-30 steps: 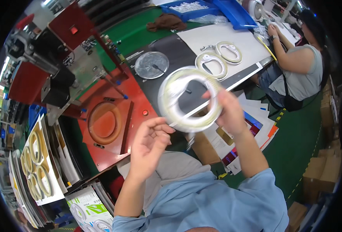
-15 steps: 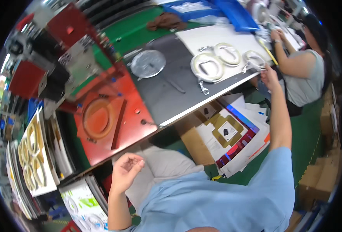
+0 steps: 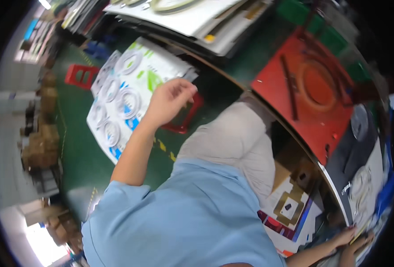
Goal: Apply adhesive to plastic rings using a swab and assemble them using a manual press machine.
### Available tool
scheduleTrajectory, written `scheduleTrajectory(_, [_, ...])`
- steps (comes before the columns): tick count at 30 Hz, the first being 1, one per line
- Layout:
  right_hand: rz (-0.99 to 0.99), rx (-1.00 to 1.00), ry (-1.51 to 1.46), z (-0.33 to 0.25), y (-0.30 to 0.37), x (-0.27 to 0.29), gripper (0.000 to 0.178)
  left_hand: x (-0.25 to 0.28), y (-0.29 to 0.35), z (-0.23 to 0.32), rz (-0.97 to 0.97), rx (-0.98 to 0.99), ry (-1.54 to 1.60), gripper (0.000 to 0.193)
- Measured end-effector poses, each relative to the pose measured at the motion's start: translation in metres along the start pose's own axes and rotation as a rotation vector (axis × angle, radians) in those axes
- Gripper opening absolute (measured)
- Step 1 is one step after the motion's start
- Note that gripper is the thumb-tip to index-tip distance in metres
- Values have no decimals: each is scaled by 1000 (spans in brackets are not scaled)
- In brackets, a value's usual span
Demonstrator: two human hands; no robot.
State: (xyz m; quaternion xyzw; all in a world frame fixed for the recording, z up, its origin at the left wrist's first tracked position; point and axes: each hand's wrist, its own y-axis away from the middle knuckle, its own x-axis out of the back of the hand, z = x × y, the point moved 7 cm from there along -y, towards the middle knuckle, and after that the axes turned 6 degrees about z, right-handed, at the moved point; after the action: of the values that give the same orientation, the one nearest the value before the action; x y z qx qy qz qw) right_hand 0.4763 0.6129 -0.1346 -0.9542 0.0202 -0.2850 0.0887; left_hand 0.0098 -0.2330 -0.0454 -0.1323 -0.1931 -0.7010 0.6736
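Observation:
My left hand hangs in the air with loosely curled fingers and nothing in it. Beside and below it is a printed sheet carrying several flat white rings. At the lower right my right hand reaches to the front edge of the worktable, near pale ring-shaped pieces. Its fingers are small and blurred, so any hold is unclear. A co-worker's hand is close beside it.
A red machine plate with a round fixture stands at the upper right. Next to it lies a clear round disc. Stacked boards are at the top. Printed cardboard sits under the table; a red stool stands left.
My view has swung to the left, so the printed sheet with rings is now near the middle. The right hand, earlier at a white ring on the table, now appears at the lower right.

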Motion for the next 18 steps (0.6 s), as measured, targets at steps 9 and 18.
scheduleTrajectory(9, [-1335, 320, -148, -260, 377, -125, 17, 141, -27, -135, 146, 248, -1143, 67])
scheduleTrajectory(18, [-1568, 506, -118, -339, 500, -200, 12, 145, 11, -109, 88, 285, -616, 32])
